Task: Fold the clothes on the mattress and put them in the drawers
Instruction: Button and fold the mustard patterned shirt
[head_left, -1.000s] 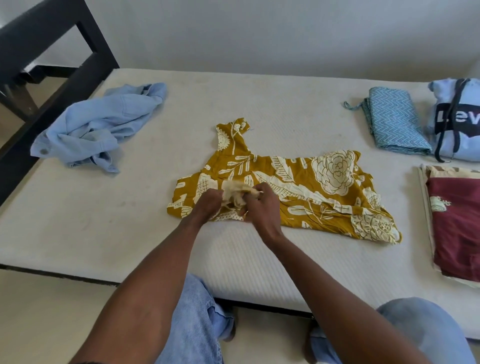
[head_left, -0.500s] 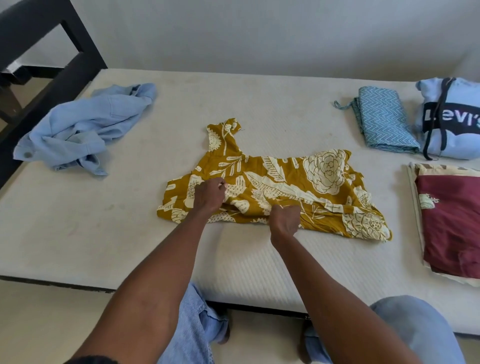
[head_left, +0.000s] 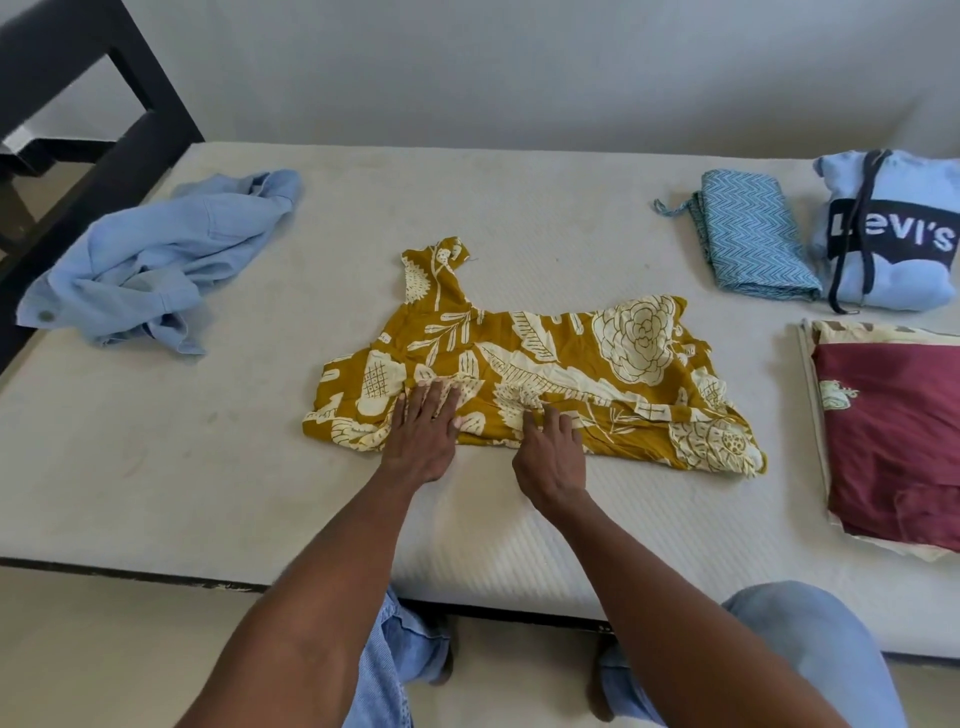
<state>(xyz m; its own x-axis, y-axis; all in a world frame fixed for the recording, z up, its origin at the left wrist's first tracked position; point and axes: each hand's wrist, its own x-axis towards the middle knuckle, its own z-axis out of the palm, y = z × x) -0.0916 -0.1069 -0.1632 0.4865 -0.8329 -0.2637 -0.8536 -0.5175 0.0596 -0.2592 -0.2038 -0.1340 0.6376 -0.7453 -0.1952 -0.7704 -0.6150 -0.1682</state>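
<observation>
Head view: mustard floral top (head_left: 545, 364) lies flat at mid mattress (head_left: 208, 467), near edge, prob. spread for folding. Left hand (head_left: 423, 431) w/ fingers straight, spread, presses the top's near-left hem, apparently to smooth it. Right hand (head_left: 550, 452), fingers curled, seems to pinch a wrinkle at near hem. Top extends far and right of both hands. Crumpled blue shirt (head_left: 156, 260) waits far left; folded items far right.

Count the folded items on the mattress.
3: zigzag cloth far right, Levi's hoodie beside it at the edge, maroon piece nearer. More may lie out of frame.
</observation>
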